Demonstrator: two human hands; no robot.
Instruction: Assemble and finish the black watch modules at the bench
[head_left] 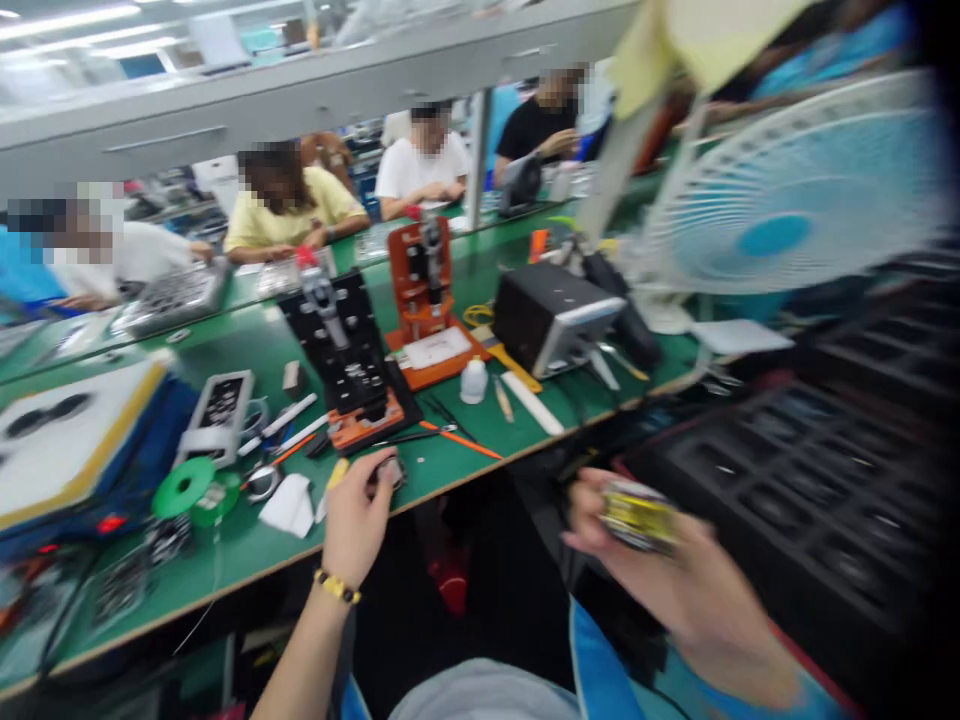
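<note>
My left hand (356, 515), with a beaded bracelet at the wrist, is closed on a small dark rounded part (391, 472) at the bench's front edge. My fingers cover much of that part, and its kind is unclear. Off the bench to the right, my right hand (686, 575) grips a small yellow-and-black part (639, 515), smeared by motion. Close to this hand, on the right, lies a black compartment tray (810, 480) with dark pieces in its pockets. Just beyond my left hand stands a black upright clamp fixture (349, 350) on an orange base.
Behind stand an orange clamp fixture (420, 280), a black box-shaped device (555, 315) and a white bottle (473, 381). On the left are a green spool (184, 486), white paper (289, 505) and a blue case (161, 430). A fan (780, 190) rises at right. Several people sit opposite.
</note>
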